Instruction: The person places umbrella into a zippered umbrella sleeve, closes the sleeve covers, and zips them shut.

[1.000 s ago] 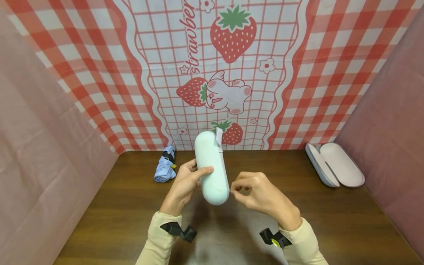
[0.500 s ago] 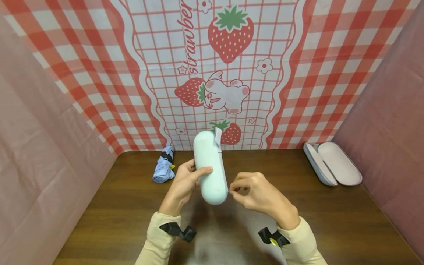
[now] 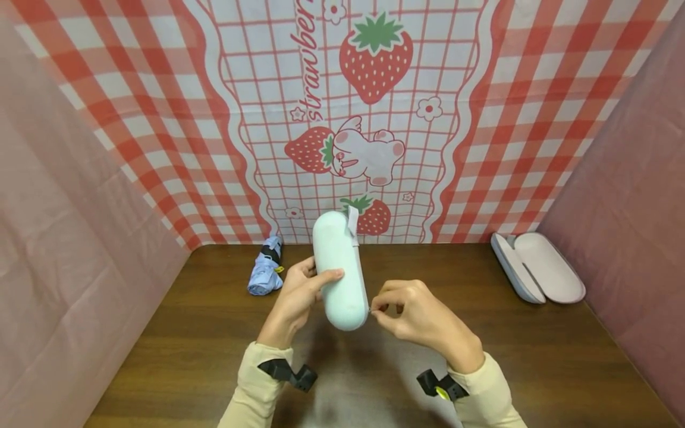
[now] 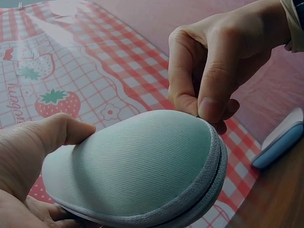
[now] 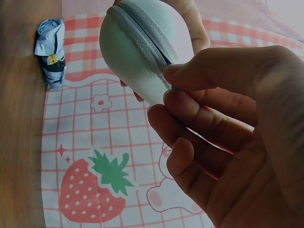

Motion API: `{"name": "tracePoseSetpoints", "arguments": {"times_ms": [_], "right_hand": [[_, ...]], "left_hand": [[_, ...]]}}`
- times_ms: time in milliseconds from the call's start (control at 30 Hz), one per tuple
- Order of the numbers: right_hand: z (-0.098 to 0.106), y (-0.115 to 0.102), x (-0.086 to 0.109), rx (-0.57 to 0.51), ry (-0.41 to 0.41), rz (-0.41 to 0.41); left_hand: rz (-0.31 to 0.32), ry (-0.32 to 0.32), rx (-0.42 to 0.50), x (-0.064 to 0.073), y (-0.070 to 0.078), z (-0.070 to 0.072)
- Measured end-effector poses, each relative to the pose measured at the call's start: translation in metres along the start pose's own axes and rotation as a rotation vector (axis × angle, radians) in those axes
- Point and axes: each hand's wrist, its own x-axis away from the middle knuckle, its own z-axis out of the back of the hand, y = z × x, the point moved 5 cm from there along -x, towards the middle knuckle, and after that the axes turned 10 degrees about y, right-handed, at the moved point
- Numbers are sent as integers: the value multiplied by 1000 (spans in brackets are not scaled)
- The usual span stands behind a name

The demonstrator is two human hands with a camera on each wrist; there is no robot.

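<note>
My left hand (image 3: 294,300) grips a pale mint zippered case (image 3: 342,279) from its left side, the thumb lying on its front. The case hangs above the table, slightly tilted, with a short fabric loop (image 3: 353,221) at its upper end. Beside the lower right edge, my right hand (image 3: 420,312) pinches the zipper pull between thumb and index finger; the fingertips mostly hide it. In the right wrist view the zipper (image 5: 142,31) shows a dark gap running from the case's rounded end up to the pinching fingers. The left wrist view shows the gap along the rim too.
A folded blue umbrella (image 3: 266,267) with a black band lies at the back left of the brown table (image 3: 209,339). At the back right rests an opened glasses case (image 3: 540,267) with a pale lining. A strawberry-print cloth (image 3: 374,142) hangs behind, and pink cloth covers both sides.
</note>
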Motion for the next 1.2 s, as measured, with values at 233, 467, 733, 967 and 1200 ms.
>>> {"name": "tracePoseSetpoints", "arguments": {"times_ms": [233,467,733,967,1200], "right_hand": [[-1,1,1,-5,-14,-23],[-1,1,2,-3,-27,-50],[-2,2,2,-3,-42,-60],[-3,1,2,-19,-65,-88],[-12,-2,3,-54,-120,-66]], "left_hand": [[-1,32,3,0,0,1],[22,35,37,1,-2,0],[7,67,65,1,0,1],[-8,89,89,-2,0,2],[10,97,134,-2,1,3]]}}
